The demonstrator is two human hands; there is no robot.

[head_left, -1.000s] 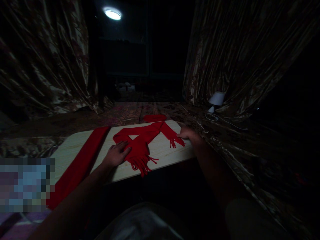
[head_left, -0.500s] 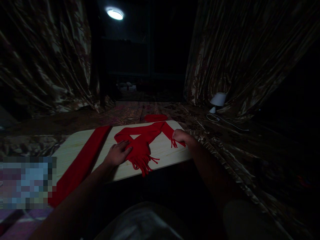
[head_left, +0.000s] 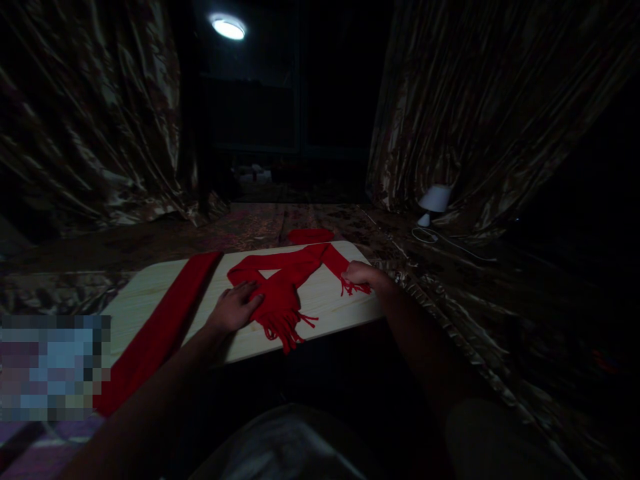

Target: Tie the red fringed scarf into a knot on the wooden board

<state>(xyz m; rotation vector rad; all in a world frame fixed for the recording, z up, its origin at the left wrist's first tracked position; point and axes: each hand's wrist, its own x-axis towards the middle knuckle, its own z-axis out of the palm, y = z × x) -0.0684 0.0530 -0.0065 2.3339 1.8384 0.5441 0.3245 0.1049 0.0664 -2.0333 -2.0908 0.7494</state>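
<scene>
A red fringed scarf (head_left: pixel 283 280) lies crossed over itself on a pale wooden board (head_left: pixel 325 307). My left hand (head_left: pixel 233 308) rests flat on the scarf's left part, fingers stretched out. My right hand (head_left: pixel 363 273) is closed on the scarf's right fringed end near the board's right edge. A second red scarf (head_left: pixel 173 313) lies as a long folded band across the board's left side and hangs over its front edge.
A small folded red cloth (head_left: pixel 310 235) lies beyond the board on patterned fabric. A white lamp (head_left: pixel 434 200) with a cable stands at the right. Shiny curtains (head_left: pixel 475 100) hang left and right. The room is dark, with a ceiling light (head_left: pixel 227 27).
My right hand slid left from the board's right edge onto the scarf's fringed end and closed on it. The left hand has stayed in place.
</scene>
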